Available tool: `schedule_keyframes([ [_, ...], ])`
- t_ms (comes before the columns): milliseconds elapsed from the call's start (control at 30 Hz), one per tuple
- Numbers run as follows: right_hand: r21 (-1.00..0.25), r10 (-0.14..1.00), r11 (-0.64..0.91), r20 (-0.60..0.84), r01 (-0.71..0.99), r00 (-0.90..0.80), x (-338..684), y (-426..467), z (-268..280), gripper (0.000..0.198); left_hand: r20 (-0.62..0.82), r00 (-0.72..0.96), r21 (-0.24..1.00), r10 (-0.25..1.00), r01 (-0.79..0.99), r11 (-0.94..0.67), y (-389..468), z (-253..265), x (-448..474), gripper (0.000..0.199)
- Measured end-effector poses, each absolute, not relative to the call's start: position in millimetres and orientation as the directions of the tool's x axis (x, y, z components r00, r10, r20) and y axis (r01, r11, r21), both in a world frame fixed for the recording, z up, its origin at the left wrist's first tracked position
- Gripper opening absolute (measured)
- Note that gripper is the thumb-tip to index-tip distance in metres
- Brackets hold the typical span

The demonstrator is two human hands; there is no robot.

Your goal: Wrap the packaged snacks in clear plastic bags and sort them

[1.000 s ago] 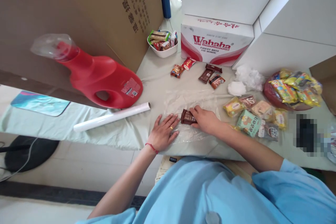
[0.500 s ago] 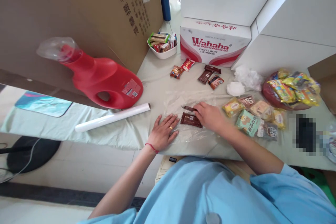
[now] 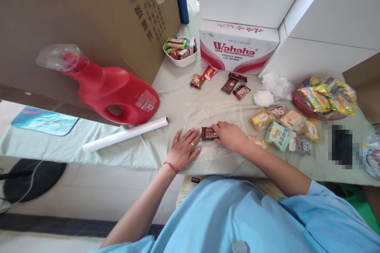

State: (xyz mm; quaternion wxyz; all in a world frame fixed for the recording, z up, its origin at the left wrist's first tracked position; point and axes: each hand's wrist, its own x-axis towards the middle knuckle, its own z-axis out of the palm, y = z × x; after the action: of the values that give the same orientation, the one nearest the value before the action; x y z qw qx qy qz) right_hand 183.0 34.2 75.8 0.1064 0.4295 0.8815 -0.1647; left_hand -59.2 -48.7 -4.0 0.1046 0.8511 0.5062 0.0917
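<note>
A sheet of clear plastic film (image 3: 219,113) lies on the cloth-covered table in front of me. On it rests a brown wrapped snack bar (image 3: 208,134), partly hidden by my fingers. My right hand (image 3: 230,136) grips the bar's right part from above, thumb and fingertips closed round it; whether a second bar lies under the fingers I cannot tell. Flat on the film's left edge is my left hand (image 3: 184,149), its fingers stretched out, left of the bar. Further back lie several brown-wrapped snacks (image 3: 229,85) and two red-and-brown packets (image 3: 197,81).
A white roll (image 3: 126,134) and a red jug (image 3: 118,91) are on the left. Behind stand a snack bowl (image 3: 182,62) and a Wahaha carton (image 3: 237,53). On the right are assorted snack packets (image 3: 278,135), crumpled white plastic (image 3: 277,86) and a red bowl of yellow packets (image 3: 301,104).
My right hand has lowered the brown packet it held onto the bar on the film, and its fingers now cover that bar's right part. My left hand stays flat in place.
</note>
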Motion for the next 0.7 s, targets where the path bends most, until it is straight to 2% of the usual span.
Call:
schedule_keyframes([
  [300,-0.196,0.710,0.568,-0.376,0.800,-0.596,194,36,79,0.040,0.059,0.463,0.284,0.884,0.841,-0.460,-48,-6,-59,0.061],
  [500,-0.121,0.837,0.429,-0.318,0.895,-0.445,218,62,97,0.049,0.066,0.455,0.279,0.888,0.846,-0.454,-48,-8,-61,0.066],
  [700,-0.175,0.776,0.522,-0.308,0.835,-0.550,187,69,97,0.047,0.072,0.450,0.265,0.890,0.852,-0.452,-48,-8,-61,0.068],
])
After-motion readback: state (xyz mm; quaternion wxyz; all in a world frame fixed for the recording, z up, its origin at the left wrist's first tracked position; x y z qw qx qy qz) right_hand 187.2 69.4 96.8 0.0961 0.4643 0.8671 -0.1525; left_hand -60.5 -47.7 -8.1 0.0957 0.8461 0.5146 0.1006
